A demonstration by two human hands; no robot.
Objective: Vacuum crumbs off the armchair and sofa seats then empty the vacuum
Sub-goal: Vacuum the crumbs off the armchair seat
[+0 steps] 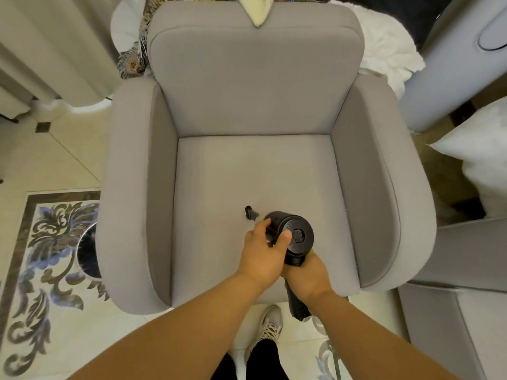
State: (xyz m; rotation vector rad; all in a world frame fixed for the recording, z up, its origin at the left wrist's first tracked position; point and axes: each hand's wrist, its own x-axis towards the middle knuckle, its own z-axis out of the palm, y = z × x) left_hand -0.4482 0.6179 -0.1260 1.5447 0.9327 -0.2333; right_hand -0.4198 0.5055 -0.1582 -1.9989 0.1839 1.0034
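A grey armchair (247,91) fills the middle of the view, its seat (247,171) facing me. A black handheld vacuum (297,237) hovers over the front of the seat, its small nozzle (251,212) touching the cushion. My left hand (263,250) grips the vacuum's round body, thumb on its rear cap and fingers curled round the side. My right hand (307,275) wraps round the handle below the body. No crumbs are plain to see on the fabric.
A round bin (87,250) with a dark liner stands on the patterned floor left of the chair. White bedding (389,50) and a pillow (482,160) lie to the right, curtains (55,50) to the left. My shoe (270,327) is by the chair's front edge.
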